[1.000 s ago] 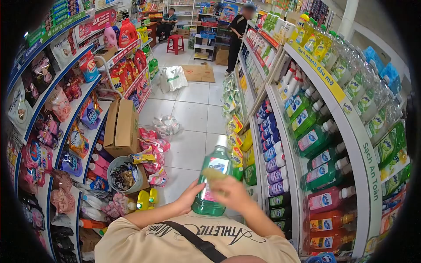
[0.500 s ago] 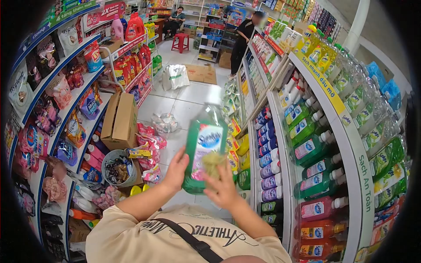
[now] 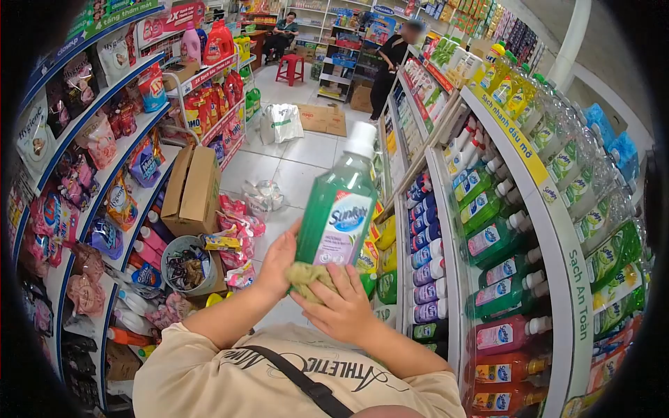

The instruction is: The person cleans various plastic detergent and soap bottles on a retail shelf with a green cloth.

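A large green Sunlight bottle [image 3: 339, 209] with a white cap stands nearly upright in front of my chest, its label facing me. My left hand [image 3: 280, 268] is wrapped round its lower left side, the fingers partly hidden behind it. A crumpled yellow-green cloth [image 3: 306, 280] lies against the bottle's lower front. My right hand [image 3: 334, 299] presses that cloth onto the bottle with its fingers over it.
Shelves of bottles [image 3: 498, 285] rise close on the right, and shelves of bagged goods [image 3: 118, 202] on the left. A cardboard box [image 3: 191, 191], a bucket [image 3: 188, 265] and pink packs [image 3: 240, 230] stand on the floor. Two people are farther back, near a red stool [image 3: 290, 68].
The bottle has risen slightly and shifted right, its label now sharper. My right hand and the cloth have moved down and left to the bottle's lower edge.
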Demonstrator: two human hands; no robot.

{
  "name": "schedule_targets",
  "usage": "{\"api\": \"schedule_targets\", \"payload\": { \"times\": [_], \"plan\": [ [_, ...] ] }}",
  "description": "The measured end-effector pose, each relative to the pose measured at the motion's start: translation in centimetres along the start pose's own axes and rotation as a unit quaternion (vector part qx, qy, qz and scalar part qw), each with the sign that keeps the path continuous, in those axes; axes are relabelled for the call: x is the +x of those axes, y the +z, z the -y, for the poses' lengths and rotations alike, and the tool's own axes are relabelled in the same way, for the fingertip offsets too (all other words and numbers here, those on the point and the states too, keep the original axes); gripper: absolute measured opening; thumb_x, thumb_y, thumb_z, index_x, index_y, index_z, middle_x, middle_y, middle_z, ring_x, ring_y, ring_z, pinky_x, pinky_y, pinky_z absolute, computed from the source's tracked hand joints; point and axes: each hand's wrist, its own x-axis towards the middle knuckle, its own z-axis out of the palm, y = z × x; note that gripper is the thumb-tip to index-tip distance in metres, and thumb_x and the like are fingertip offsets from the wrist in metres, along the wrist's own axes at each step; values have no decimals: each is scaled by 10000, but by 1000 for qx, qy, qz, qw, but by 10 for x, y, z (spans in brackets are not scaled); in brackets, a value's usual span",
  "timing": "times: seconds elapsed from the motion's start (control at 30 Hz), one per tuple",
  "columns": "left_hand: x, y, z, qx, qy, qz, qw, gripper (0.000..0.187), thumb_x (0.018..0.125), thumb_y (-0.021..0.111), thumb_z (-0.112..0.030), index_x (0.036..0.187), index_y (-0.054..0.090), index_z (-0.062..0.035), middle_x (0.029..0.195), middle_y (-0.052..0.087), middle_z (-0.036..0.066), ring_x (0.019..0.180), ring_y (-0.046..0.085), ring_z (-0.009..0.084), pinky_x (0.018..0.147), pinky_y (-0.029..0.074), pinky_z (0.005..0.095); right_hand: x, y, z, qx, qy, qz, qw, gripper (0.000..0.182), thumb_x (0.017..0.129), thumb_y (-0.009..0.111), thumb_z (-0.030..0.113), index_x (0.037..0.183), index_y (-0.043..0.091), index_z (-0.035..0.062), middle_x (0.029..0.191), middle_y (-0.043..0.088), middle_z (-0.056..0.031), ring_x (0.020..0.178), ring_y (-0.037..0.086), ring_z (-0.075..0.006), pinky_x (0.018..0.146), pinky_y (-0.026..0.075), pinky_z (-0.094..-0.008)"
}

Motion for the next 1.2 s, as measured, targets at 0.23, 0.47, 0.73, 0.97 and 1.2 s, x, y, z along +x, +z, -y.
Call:
{"api": "schedule_targets", "payload": {
  "times": [0.23,0.47,0.73,0.97,1.2],
  "plan": [
    [-17,3,14,138,24,141,980,708,841,585,-324,1341,244,43,1320,382,116,1192,381,180,998,289,307,12,-46,-70,158,218,-240,933,484,798,548,226,1245,470,55,1413,199,-205,1279,251,-378,1044,197,-419],
    [-6,5,-9,-12,-12,49,999,717,732,683,-156,1321,308,4,1252,459,102,1127,455,188,947,367,327,-6,0,-60,265,233,-209,912,615,878,446,254,1344,208,-70,1373,268,-231,1297,228,-313,1047,165,-361],
    [-24,-25,8,-173,-203,115,957,891,593,771,-402,1277,365,-1,1218,495,155,1078,521,267,920,418,401,-11,14,-26,728,279,-88,620,870,824,466,543,1379,100,-18,1403,228,-164,1285,254,-237,1044,190,-359],
    [-30,-3,-9,-183,-280,118,935,922,544,791,-405,1259,389,15,1193,516,175,1059,537,280,923,418,403,-9,-16,-50,478,170,-57,860,1065,675,622,604,1382,106,-2,1442,-35,-195,1341,-21,-297,1060,90,-439],
    [-25,13,3,78,-57,94,991,882,662,754,-285,1338,257,-13,1287,415,137,1184,412,262,986,322,389,-4,-30,-30,600,311,-216,705,927,691,729,188,1372,118,44,1323,299,-167,1229,313,-251,991,298,-369]
  ]
}}
